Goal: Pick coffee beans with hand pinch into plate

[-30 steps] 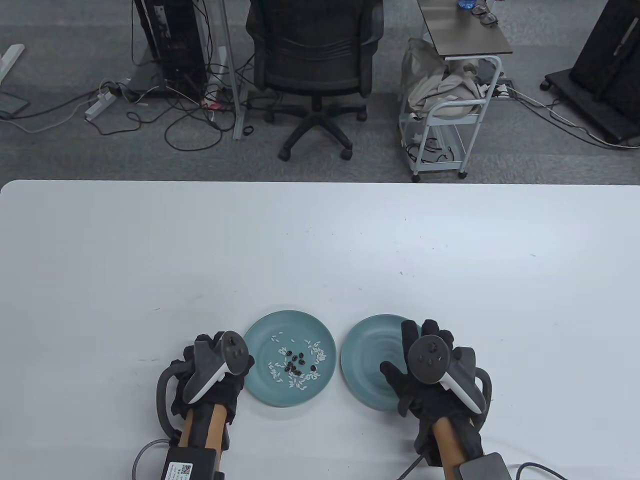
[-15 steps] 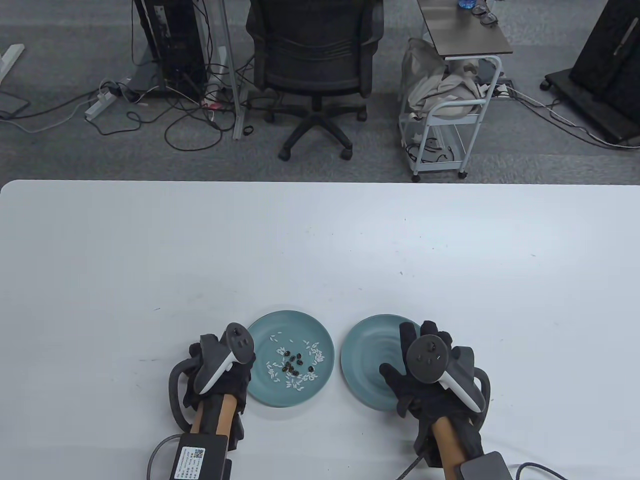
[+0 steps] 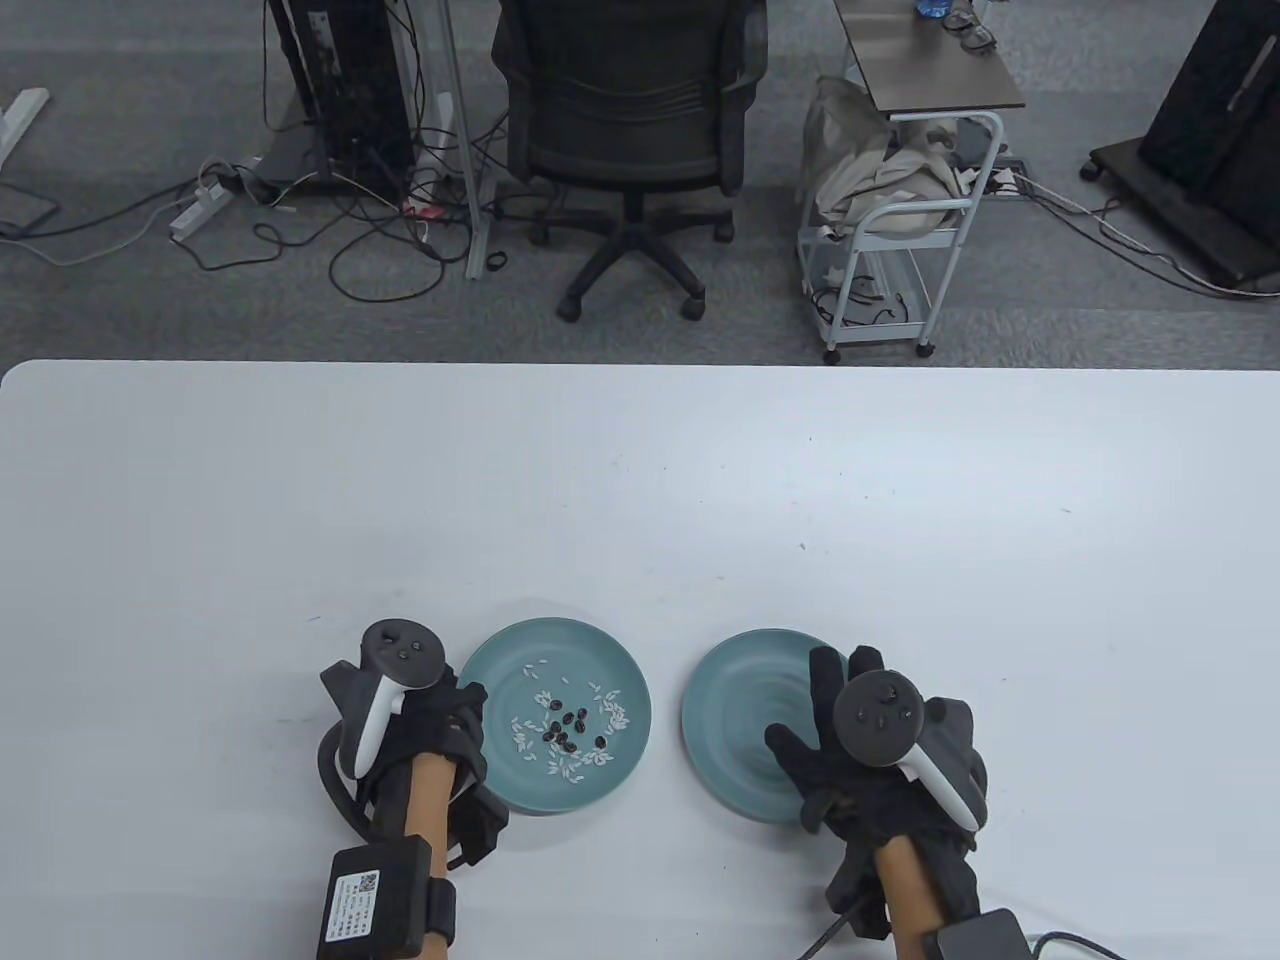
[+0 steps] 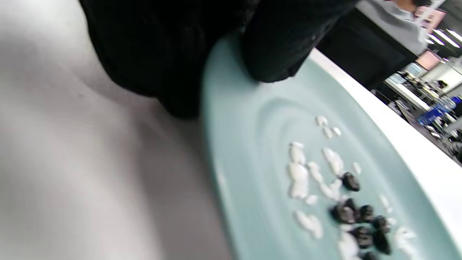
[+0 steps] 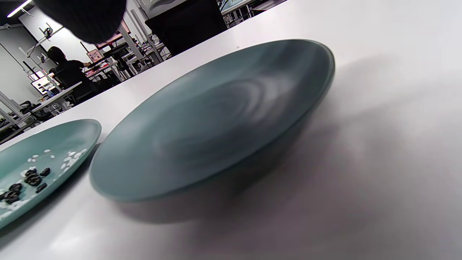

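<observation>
Where coffee beans (image 3: 572, 727) lie, left hand (image 3: 425, 725) on plate (image 3: 500, 775) rim.

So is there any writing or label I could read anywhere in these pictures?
Only one: a white sticker with a small square code on the black box strapped to the left forearm, print too small to read.
Both plates, left plate and right plate, bear no text.

Office: swivel chair (image 3: 625, 130), cables (image 3: 380, 250)
</observation>
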The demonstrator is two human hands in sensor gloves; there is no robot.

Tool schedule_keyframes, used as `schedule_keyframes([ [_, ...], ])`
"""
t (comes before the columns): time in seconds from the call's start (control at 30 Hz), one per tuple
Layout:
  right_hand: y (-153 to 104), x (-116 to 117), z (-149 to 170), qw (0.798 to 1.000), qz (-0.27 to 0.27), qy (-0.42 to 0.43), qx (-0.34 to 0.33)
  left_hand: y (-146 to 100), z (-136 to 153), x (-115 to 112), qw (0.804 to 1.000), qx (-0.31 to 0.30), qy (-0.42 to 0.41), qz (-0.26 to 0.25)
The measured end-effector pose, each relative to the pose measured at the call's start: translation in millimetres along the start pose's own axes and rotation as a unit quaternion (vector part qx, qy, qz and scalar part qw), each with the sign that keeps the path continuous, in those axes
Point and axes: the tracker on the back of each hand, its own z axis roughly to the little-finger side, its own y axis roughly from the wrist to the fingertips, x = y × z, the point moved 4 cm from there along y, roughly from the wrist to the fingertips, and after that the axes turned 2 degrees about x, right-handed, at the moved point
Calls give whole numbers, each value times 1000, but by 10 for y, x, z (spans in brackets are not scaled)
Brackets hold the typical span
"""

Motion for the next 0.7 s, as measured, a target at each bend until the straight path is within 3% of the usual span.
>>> schedule_keyframes([
  [0.27, 39, 19, 66, 1000, -16, 19, 10, 158, 129, -50, 982, -34, -175, 63],
  [0.43, 39, 21, 79, 999, -19, 22, 15, 198, 132, -92, 968, -62, -222, 100],
  [0.7, 20, 10, 70, 999, -18, 27, 8, 174, 146, -83, 948, -89, -282, 113],
])
